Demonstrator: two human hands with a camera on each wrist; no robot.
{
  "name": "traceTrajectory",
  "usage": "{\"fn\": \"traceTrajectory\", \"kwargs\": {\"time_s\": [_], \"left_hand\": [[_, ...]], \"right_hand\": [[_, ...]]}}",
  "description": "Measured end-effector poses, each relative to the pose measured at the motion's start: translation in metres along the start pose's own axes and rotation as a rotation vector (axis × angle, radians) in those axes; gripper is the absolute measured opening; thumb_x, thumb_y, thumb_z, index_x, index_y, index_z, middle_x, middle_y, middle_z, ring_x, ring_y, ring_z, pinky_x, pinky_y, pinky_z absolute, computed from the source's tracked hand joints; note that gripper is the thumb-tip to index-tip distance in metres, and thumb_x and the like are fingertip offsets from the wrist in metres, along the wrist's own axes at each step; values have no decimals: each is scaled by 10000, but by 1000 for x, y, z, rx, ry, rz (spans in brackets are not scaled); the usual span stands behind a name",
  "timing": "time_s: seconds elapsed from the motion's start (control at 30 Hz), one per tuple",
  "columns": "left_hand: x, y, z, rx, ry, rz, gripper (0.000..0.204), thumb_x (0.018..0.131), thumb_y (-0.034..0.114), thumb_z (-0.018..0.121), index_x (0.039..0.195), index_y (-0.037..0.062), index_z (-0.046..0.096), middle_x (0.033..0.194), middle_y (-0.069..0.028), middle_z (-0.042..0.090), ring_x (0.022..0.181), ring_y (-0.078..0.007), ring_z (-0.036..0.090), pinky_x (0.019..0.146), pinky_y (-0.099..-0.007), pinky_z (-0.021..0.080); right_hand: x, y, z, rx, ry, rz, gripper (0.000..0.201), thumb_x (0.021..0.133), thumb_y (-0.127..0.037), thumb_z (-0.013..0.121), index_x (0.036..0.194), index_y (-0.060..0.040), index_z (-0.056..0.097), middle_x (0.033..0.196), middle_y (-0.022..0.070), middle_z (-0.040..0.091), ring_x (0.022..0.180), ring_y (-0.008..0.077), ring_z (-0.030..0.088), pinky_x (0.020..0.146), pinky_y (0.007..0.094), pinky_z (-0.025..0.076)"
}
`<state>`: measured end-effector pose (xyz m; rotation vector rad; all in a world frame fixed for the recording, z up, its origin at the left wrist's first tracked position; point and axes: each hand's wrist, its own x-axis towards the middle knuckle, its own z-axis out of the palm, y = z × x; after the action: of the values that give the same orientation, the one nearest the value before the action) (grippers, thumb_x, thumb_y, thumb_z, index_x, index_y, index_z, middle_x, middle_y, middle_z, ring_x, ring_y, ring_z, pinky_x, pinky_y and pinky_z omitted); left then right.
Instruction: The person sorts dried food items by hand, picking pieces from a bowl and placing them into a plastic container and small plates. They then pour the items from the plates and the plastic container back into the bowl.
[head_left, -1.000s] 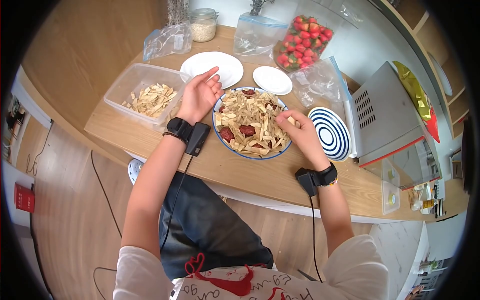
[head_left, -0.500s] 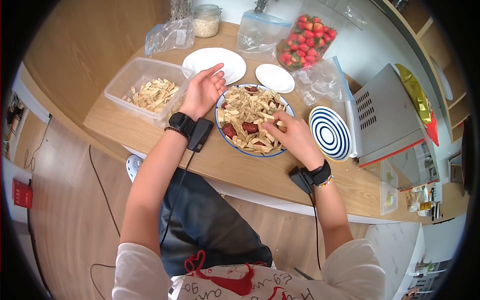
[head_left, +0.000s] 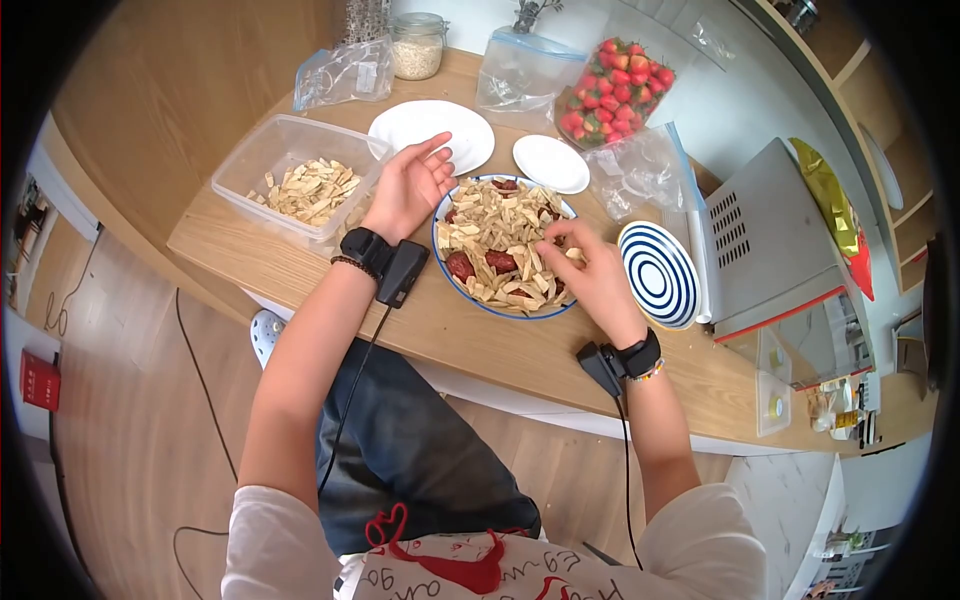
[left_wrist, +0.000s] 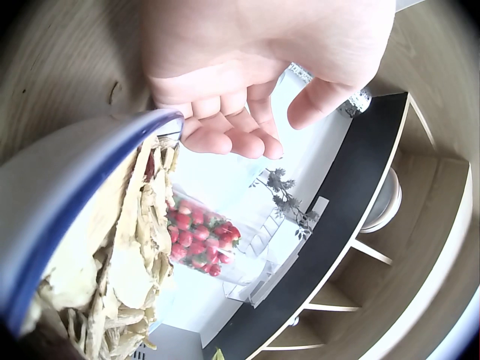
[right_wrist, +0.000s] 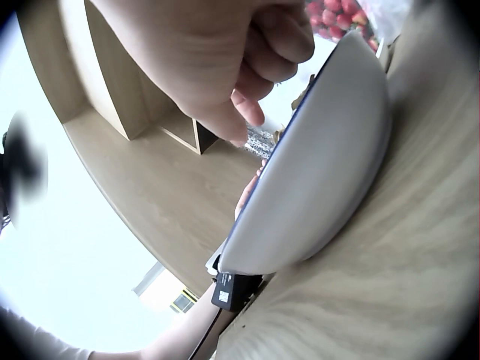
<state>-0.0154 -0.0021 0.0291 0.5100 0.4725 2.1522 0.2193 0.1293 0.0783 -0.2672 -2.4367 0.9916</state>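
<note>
A white bowl (head_left: pixel 437 262) with a blue rim is heaped with pale dried slices (head_left: pixel 495 215) and a few wrinkled red dates (head_left: pixel 501 261). My right hand (head_left: pixel 596 277) hovers over the bowl's right side, thumb and forefinger down close to the slices. In the right wrist view its thumb tip and fingertip stand slightly apart, with nothing visible between them, and the other fingers are bent. My left hand (head_left: pixel 408 190) is at the bowl's upper left edge, palm turned up and fingers relaxed, with nothing in it. In the left wrist view its fingertips (left_wrist: pixel 244 142) lie right by the rim.
To the left stands a clear plastic box (head_left: pixel 236 172) with more pale slices. White plates (head_left: pixel 400 122) lie behind the bowl. A blue-striped plate (head_left: pixel 657 275) is at right, beside a grey appliance (head_left: pixel 770 230). Behind are plastic bags (head_left: pixel 345 75), strawberries (head_left: pixel 617 92) and a jar (head_left: pixel 416 50).
My right hand has moved from the bowl's right rim inward over the slices, and its thumb and forefinger now stand slightly apart. My left hand has stayed nearly still.
</note>
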Motion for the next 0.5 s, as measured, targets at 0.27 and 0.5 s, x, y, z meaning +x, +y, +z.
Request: {"fn": "traceTrajectory", "kwargs": {"time_s": [0.27,0.5], "left_hand": [[-1,0,2,8,6,5,325,914,163,465,1187,-13,473,851,-37,560,755,-147,526,731,-288,445],[-2,0,4,2,15,2,328,916,150,452,1197,-18,436,850,-47,532,745,-151,507,729,-292,439]], "right_hand": [[-1,-7,-3,-299,-126,-9,319,776,-368,698,793,-66,596,559,136,573,521,292,585,505,367,447],[-2,-2,1,-255,-124,-12,224,855,-270,618,830,-50,583,582,114,570,509,230,557,486,316,419]]}}
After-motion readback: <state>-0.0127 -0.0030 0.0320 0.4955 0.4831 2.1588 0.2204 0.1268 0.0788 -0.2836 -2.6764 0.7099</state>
